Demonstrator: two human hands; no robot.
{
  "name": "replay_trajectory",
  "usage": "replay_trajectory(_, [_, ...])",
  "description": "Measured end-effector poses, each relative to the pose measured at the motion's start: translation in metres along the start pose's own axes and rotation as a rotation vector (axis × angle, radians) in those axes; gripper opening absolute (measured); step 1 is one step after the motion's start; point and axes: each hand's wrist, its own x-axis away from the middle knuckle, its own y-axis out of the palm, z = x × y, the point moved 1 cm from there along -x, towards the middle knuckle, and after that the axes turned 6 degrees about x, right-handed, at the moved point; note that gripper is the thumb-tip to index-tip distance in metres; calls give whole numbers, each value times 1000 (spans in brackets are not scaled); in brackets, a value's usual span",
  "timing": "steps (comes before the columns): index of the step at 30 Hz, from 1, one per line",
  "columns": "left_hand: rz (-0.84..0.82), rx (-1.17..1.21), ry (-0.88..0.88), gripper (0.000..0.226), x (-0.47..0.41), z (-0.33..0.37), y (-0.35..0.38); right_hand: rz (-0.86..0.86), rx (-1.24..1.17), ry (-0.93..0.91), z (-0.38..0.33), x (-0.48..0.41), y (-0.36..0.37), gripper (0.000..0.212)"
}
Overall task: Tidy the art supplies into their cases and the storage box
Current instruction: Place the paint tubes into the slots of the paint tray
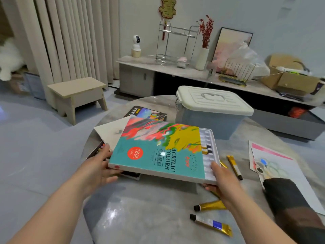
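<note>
Between left hand (pixel 98 166) — right hand (pixel 222 180), acrylic case (pixel 158 148)

A single wide-angle view looks out from the person's head, facing forward and down over the round table (pixel 140 217). It sits close: both forearms enter from the bottom edge, and the left hand (pixel 98 166) and right hand (pixel 223 180) meet the acrylic paint case (pixel 149 147) near mid-frame. Beyond the hands the view reaches the storage box (pixel 211 110), then a low cabinet (pixel 137 80) and the wall.
</note>
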Motion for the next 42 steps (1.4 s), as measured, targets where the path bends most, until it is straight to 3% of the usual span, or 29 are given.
replay_trajectory(2, [-24, -100, -27, 17, 5, -10, 8, 4, 21, -9, 5, 9, -7, 22])
replay_trajectory(5, [-34, -144, -1, 13, 1, -14, 10, 35, 20, -7, 8, 19, -21, 21])
replay_trajectory(19, [449, 108, 207, 27, -33, 7, -74, 283, -117, 77, 17, 25, -93, 20])
replay_trajectory(25, [483, -4, 194, 7, -58, -3, -64, 271, -123, 132, 26, 32, -101, 17])
replay_trajectory(27, [482, -86, 201, 21, -62, -4, -61, 263, -108, 160, 31, 37, -102, 18])
replay_trajectory(30, [599, -414, 278, 66, -62, -2, -64, 257, -74, 193, 37, 48, -102, 22])
replay_trajectory(32, [643, -607, 360, 73, -48, 2, -51, 245, -59, 203, 41, 57, -101, 25])
replay_trajectory(34, [559, -757, 525, 52, -16, 3, -14, 203, -72, 200, 46, 70, -98, 24])
replay_trajectory(36, [318, -824, 612, 43, 11, -8, 31, 143, -86, 198, 49, 79, -92, 23])
replay_trajectory(39, [-43, -570, 396, 50, 49, -41, 81, 76, -95, 180, 51, 96, -83, 21])
replay_trajectory(42, [-117, -372, 137, 47, 65, -59, 84, -3, -84, 112, 54, 109, -72, 21])
